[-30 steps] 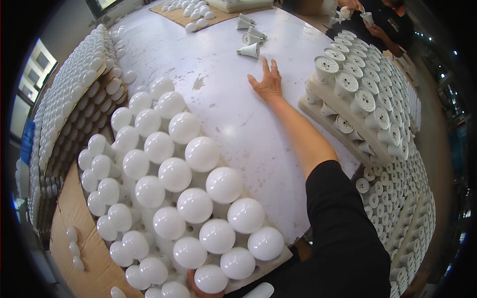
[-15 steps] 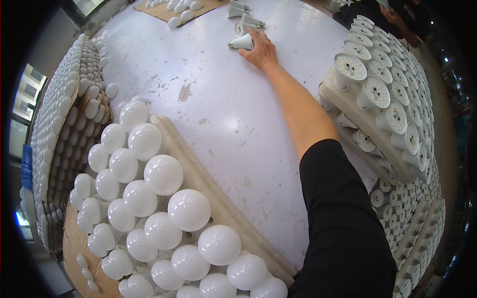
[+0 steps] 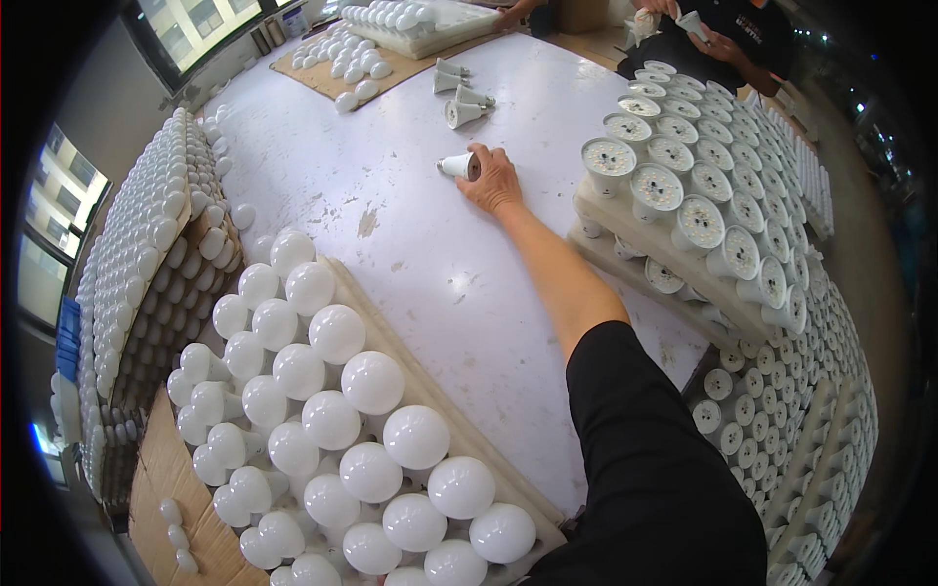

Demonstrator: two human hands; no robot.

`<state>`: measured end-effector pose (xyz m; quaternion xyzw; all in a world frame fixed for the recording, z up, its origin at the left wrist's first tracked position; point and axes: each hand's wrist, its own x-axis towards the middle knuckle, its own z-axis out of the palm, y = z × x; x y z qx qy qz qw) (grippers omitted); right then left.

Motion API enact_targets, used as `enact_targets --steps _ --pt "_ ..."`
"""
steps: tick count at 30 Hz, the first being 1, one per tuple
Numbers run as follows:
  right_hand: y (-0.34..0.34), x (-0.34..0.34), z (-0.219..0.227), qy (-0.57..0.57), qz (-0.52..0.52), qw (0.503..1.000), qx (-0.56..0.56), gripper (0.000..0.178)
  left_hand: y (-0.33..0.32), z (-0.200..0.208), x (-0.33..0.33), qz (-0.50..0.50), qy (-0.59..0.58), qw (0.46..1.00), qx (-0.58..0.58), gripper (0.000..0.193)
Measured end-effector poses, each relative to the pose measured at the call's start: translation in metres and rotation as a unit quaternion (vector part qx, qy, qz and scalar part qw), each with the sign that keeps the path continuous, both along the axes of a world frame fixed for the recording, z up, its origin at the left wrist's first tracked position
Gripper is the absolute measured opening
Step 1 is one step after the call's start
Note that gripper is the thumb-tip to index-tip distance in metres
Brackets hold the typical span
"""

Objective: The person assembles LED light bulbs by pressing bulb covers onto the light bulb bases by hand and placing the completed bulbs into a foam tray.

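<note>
My right hand (image 3: 491, 182) reaches over the table, its fingers closed round the wide end of a white bulb housing (image 3: 455, 166). The housing lies on its side, its narrow screw cap pointing left. Beyond it are several similar loose bulb housings (image 3: 465, 113), one with its round end face showing. In the left foreground, a pale foam tray (image 3: 430, 391) carries rows of bulbs with round white domes (image 3: 373, 382). My left hand is not in view.
On the right, stacked foam trays (image 3: 674, 259) hold housings with exposed LED boards (image 3: 701, 222). Stacks of white domes (image 3: 147, 244) rise at the left. At the far end, loose domes lie on cardboard (image 3: 318, 78). A co-worker's hand (image 3: 721, 46) holds a white housing at the upper right.
My right hand has drawn the bulb housing nearer, away from the other loose ones. The view has shifted, showing more of the far table end and the co-worker.
</note>
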<state>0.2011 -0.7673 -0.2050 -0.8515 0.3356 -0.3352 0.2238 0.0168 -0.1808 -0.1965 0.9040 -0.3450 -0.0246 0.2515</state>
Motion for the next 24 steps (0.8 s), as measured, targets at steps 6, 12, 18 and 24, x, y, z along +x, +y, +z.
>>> enact_targets --steps 6,12,18,24 --pt "0.061 -0.059 0.009 -0.001 -0.012 1.000 0.025 0.061 0.016 0.019 -0.025 0.002 -0.009 0.999 -0.039 0.035" --pt "0.138 -0.125 0.015 -0.028 0.004 0.996 0.082 0.062 0.035 0.053 -0.054 -0.028 -0.018 0.997 -0.071 0.044" --pt "0.183 -0.199 0.023 -0.089 0.051 0.976 0.192 0.064 0.032 0.068 -0.067 -0.019 -0.025 0.996 -0.081 0.050" --pt "0.221 -0.253 0.135 -0.212 0.128 0.939 0.240 0.060 0.067 0.099 -0.120 -0.068 -0.024 0.990 -0.119 0.064"
